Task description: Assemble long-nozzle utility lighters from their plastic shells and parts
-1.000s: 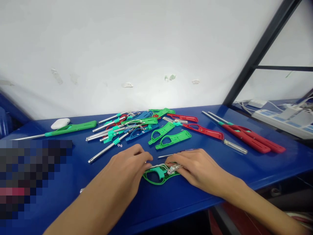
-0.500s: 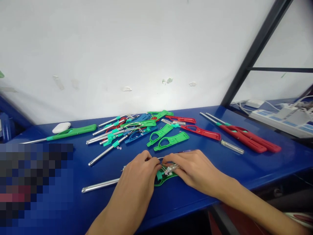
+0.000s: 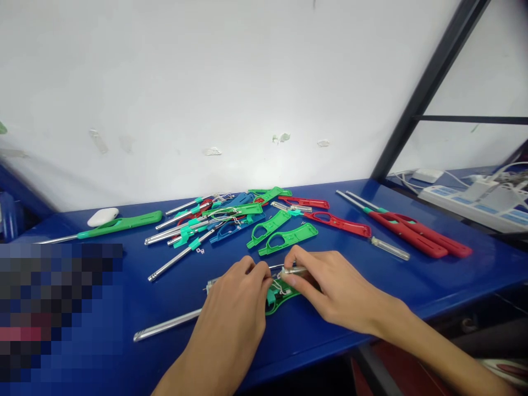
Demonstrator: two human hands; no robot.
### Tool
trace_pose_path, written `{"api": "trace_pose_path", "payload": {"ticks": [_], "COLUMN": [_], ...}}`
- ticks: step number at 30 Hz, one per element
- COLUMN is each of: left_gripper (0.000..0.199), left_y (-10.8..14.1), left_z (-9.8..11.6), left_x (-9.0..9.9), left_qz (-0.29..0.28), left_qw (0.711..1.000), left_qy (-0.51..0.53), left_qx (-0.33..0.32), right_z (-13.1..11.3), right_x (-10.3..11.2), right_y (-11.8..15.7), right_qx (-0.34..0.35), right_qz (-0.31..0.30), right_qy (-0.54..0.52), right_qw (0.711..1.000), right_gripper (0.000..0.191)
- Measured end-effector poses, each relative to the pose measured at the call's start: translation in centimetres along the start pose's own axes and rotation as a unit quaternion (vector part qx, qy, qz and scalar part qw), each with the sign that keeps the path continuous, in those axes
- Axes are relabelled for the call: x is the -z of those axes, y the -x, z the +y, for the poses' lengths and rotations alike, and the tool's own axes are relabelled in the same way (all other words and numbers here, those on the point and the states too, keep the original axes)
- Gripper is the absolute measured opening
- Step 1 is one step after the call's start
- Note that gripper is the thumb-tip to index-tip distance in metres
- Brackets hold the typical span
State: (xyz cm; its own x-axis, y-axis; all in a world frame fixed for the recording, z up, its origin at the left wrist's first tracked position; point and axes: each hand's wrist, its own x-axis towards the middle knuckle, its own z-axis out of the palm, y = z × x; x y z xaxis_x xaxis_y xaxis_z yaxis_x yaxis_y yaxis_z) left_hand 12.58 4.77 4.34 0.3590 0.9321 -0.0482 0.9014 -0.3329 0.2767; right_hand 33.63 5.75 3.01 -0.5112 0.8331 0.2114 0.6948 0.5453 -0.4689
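My left hand (image 3: 235, 311) is closed over an opened gas lighter, its fingers on the green half shell (image 3: 286, 298). The lighter's metal tube (image 3: 169, 325) sticks out to the left from under that hand. A teal trigger (image 3: 271, 297) and thin white wires lie in the shell. Between thumb and forefinger, my right hand (image 3: 334, 286) pinches a clear fuel tank (image 3: 295, 270) just above the shell. Behind the fingers a thin metal shaft (image 3: 275, 267) shows, its ends hidden. Part of a clear piece (image 3: 210, 284) peeks out left of my left hand.
Behind my hands lies a pile of metal lighter tubes (image 3: 177, 235) with green, blue and red shells. Two red lighters (image 3: 412, 231) and a clear tank (image 3: 390, 248) rest at right, near a power strip (image 3: 474, 209). A green lighter (image 3: 127, 221) and white case (image 3: 102, 216) are at left.
My right hand has lifted and turned the clear tank, which now lies flatter across the shell's upper edge. The lighter's metal tube has swung slightly, its tip lower and nearer me.
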Motion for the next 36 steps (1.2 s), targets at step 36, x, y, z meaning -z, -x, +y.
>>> {"api": "trace_pose_path", "payload": {"ticks": [36], "left_gripper": [0.033], "left_y": [0.0], "left_z": [-0.7], "left_x": [-1.2], "left_qz": [0.03], "left_qw": [0.999], "left_qy": [-0.025], "left_qx": [-0.032], "right_z": [0.9], "right_x": [-0.6], "right_y": [0.1], "right_qx": [0.013], "right_qz": [0.011], "right_qy": [0.005], "right_qw": [1.0], "right_gripper": [0.018]}}
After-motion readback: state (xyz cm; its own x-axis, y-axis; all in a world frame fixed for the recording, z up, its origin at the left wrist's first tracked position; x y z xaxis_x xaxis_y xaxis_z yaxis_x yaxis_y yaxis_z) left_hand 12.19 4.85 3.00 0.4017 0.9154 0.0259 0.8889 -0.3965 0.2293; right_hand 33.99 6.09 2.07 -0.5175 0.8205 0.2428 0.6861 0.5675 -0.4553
